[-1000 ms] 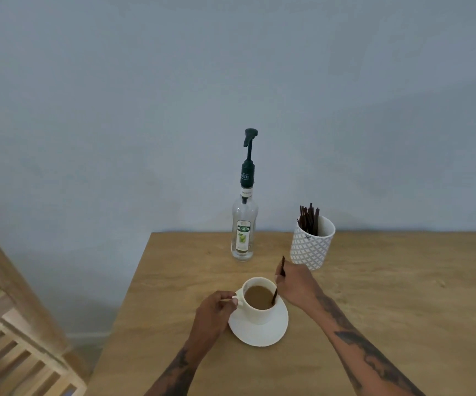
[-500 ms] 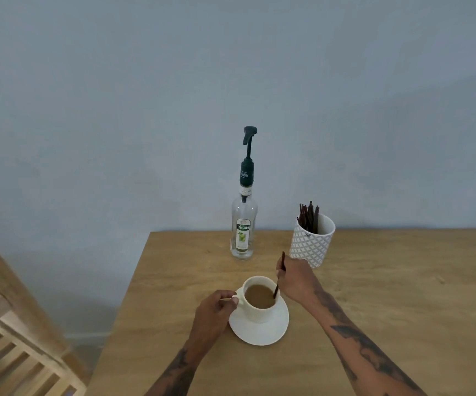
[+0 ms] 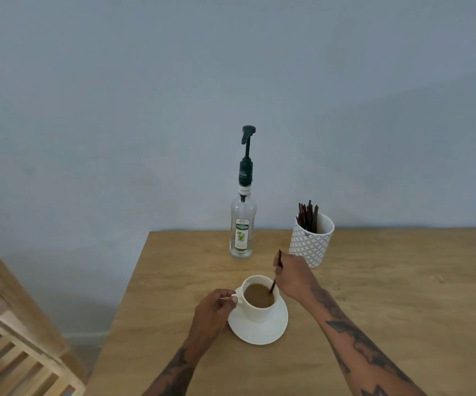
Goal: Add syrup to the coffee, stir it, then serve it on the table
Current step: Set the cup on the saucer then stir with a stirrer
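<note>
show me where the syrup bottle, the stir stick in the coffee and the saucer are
syrup bottle (image 3: 242, 237), head view, on its front label.
stir stick (image 3: 273, 286), head view, on the shaft just above the coffee.
saucer (image 3: 259, 332), head view, on the bare near rim.

White cup (image 3: 259, 311) and saucer (image 3: 262, 331), light-brown coffee (image 3: 258, 295), dark stirrer (image 3: 276, 271); clear syrup bottle (image 3: 242, 224) had dark-green pump; holder (image 3: 311, 245) white-grey diamond pattern; counter (image 3: 388, 281) tan wood.
</note>
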